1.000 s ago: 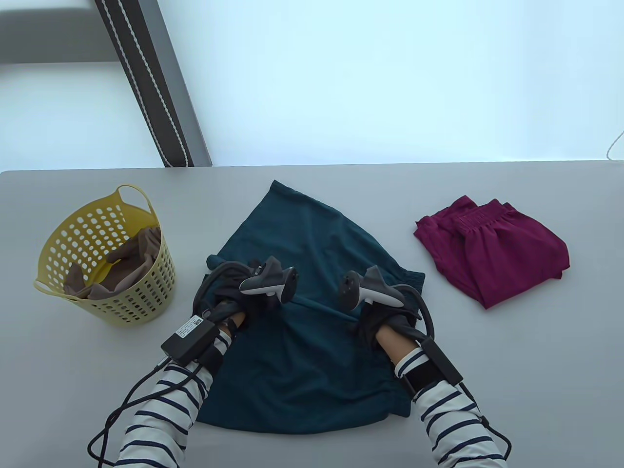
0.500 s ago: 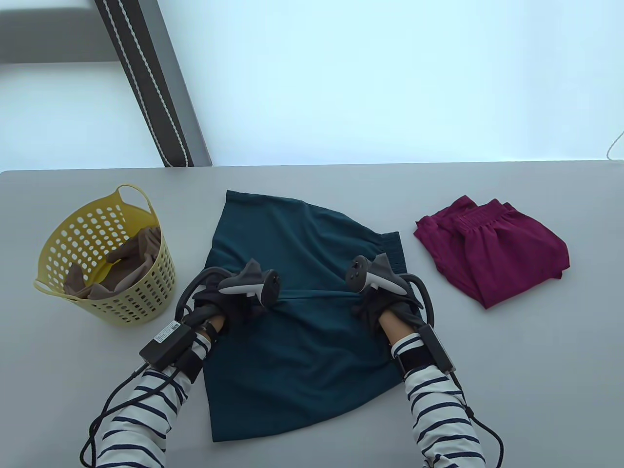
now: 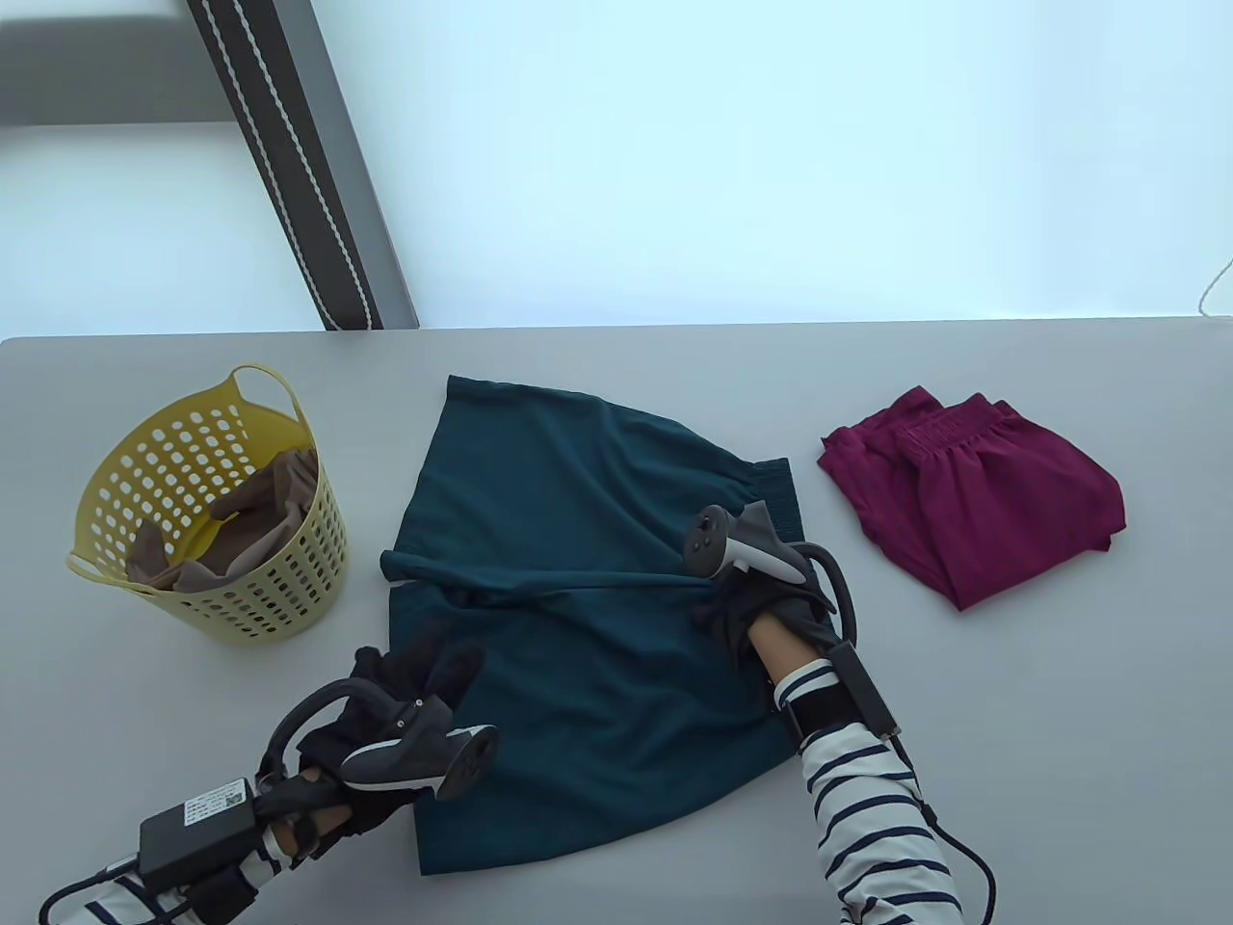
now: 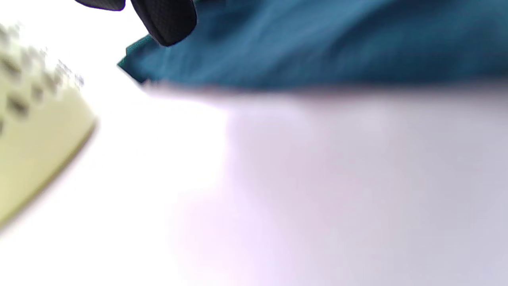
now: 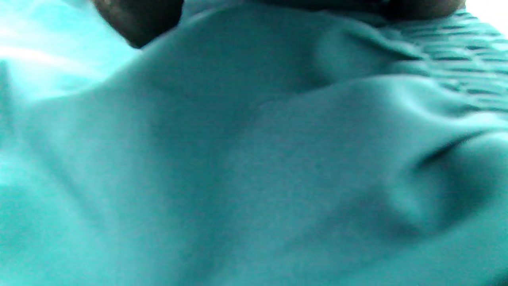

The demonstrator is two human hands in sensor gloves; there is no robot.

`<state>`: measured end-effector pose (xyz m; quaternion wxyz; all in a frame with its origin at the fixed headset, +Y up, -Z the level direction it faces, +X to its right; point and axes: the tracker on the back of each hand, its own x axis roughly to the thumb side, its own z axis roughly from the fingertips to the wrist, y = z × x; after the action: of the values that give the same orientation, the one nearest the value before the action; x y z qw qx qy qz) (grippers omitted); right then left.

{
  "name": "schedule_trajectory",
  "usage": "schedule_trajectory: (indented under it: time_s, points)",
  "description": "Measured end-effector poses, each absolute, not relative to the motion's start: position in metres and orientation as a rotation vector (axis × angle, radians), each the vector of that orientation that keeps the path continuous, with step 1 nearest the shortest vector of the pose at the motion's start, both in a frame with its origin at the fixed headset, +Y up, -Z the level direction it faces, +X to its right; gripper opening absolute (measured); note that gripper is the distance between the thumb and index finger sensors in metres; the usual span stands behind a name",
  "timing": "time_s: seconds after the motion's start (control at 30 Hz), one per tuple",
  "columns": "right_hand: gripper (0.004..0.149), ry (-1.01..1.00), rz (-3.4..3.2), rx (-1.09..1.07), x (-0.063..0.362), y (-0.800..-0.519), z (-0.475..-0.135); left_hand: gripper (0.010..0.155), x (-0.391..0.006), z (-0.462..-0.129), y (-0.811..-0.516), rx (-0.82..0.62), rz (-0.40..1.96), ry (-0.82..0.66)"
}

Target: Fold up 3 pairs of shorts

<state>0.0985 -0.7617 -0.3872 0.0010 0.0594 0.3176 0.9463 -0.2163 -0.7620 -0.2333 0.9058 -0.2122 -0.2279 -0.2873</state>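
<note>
Teal shorts lie spread in the middle of the table, with a raised fold ridge running across them towards my right hand. My right hand rests at the ridge's right end near the elastic waistband and grips the cloth; the tracker hides its fingers. The right wrist view is filled with teal fabric. My left hand hovers by the shorts' left edge, fingers spread and holding nothing. In the left wrist view a fingertip hangs over the teal hem. Maroon shorts lie folded at the right.
A yellow perforated basket stands at the left with a brown garment inside; its wall shows blurred in the left wrist view. The grey table ends at its far edge behind the shorts.
My left hand let go of the teal fold and drew back towards the near left, opening its fingers. The released fold end dropped onto the shorts. The right hand stayed put.
</note>
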Motion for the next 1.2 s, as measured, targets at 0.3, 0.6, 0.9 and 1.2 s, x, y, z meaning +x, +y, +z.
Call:
schedule_trajectory:
  time_s: [0.3, 0.6, 0.9, 1.2]
  points:
    - [0.076, 0.98, 2.955, 0.181, 0.106, -0.761, -0.387, 0.091, -0.259, -0.238, -0.778, -0.598, -0.598, -0.393]
    - [0.083, 0.768, 2.761, 0.287, 0.142, -0.741, -0.363, 0.09, -0.264, -0.232, -0.783, -0.568, -0.614, -0.411]
    - [0.078, 0.925, 2.987, 0.689, 0.162, -0.747, -0.266, 0.09, -0.264, -0.234, -0.784, -0.494, -0.621, -0.463]
    - [0.055, 0.037, 3.439, 1.316, 0.131, -0.761, -0.209, 0.048, -0.262, -0.218, -0.783, -0.045, -0.864, -0.626]
